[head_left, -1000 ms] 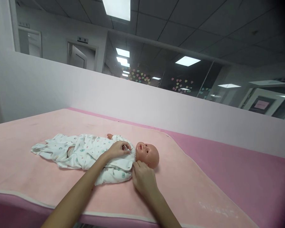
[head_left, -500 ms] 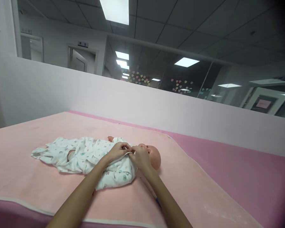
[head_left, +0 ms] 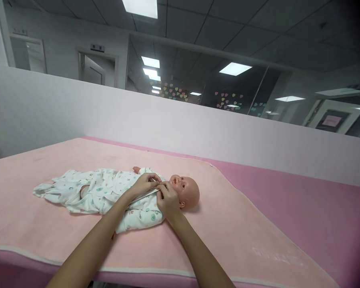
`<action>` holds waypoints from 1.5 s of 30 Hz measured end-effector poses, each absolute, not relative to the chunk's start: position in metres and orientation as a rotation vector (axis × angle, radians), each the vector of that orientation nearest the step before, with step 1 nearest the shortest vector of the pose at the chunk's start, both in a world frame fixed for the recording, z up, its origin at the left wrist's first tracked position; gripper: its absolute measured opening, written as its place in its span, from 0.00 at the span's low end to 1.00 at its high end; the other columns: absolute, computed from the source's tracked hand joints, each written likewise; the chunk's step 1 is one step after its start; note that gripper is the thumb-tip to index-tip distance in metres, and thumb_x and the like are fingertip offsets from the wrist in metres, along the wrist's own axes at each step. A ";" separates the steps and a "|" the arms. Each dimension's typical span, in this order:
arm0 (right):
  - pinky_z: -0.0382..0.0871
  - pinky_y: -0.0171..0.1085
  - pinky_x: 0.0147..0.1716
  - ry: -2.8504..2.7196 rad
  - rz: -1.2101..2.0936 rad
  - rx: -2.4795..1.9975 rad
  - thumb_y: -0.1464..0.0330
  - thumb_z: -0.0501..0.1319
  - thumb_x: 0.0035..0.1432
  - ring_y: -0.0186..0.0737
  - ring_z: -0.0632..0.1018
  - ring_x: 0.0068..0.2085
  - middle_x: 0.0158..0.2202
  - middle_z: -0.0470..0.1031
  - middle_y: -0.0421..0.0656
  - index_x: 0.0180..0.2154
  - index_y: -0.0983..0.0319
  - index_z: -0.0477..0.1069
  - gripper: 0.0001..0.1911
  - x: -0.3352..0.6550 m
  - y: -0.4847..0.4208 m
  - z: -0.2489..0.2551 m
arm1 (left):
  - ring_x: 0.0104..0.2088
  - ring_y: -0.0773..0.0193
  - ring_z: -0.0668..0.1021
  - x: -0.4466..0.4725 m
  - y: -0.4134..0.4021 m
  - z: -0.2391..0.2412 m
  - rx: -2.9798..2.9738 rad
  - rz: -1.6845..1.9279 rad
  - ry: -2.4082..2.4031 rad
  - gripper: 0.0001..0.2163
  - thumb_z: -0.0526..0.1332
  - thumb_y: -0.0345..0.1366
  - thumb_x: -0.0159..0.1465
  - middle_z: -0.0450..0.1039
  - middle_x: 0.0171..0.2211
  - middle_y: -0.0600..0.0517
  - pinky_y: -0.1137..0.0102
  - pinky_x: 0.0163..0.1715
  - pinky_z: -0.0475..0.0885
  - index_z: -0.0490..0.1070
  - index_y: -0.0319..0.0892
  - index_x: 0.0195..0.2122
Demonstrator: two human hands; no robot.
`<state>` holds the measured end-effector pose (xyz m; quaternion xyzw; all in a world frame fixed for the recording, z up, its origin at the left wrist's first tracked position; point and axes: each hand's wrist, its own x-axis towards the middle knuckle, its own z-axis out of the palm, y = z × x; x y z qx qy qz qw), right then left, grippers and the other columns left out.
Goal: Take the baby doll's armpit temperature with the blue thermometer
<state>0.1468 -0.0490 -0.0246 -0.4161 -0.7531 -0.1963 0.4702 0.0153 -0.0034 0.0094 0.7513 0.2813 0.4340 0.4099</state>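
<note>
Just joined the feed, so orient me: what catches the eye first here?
A doll in a printed white suit lies on its back on the pink blanket, head to the right. The left hand and right hand pinch the suit at its collar. A pale wall runs behind.

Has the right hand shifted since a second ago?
Yes. The right hand went from the near side of the doll's head onto the sleepsuit collar, meeting the left hand.

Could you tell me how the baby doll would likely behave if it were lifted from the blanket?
The baby doll probably lifts as one piece: its head looks like hard moulded plastic. Its romper lies slack and wrinkled, so its legs would likely dangle.
</note>
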 end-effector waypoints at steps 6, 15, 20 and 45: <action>0.66 0.32 0.32 -1.859 -0.508 -1.022 0.78 0.47 0.53 0.35 0.71 0.34 0.32 0.70 0.44 0.31 0.62 0.69 0.13 0.145 -0.049 -0.026 | 0.27 0.67 0.71 0.014 -0.007 0.011 1.902 1.123 0.709 0.07 0.57 0.31 0.51 0.72 0.26 0.51 0.74 0.28 0.64 0.72 0.37 0.30; 0.68 0.34 0.34 -1.829 -0.564 -1.051 0.77 0.45 0.57 0.36 0.72 0.36 0.34 0.71 0.44 0.40 0.61 0.67 0.15 0.147 -0.045 -0.029 | 0.29 0.67 0.72 0.015 -0.003 0.011 1.789 1.129 0.643 0.05 0.58 0.28 0.50 0.72 0.26 0.51 0.74 0.30 0.65 0.73 0.37 0.28; 0.67 0.35 0.35 -1.852 -0.575 -1.027 0.77 0.45 0.58 0.37 0.72 0.37 0.33 0.71 0.44 0.38 0.62 0.67 0.14 0.148 -0.045 -0.029 | 0.26 0.69 0.72 0.015 -0.003 0.011 1.687 1.125 0.671 0.04 0.60 0.28 0.50 0.71 0.22 0.53 0.75 0.26 0.64 0.72 0.37 0.28; 0.65 0.36 0.37 -1.846 -0.714 -0.976 0.79 0.49 0.56 0.37 0.70 0.36 0.33 0.71 0.44 0.34 0.62 0.67 0.11 0.150 -0.042 -0.027 | 0.26 0.69 0.72 0.013 -0.006 0.011 1.675 1.117 0.663 0.06 0.62 0.33 0.51 0.72 0.22 0.52 0.75 0.27 0.64 0.72 0.36 0.29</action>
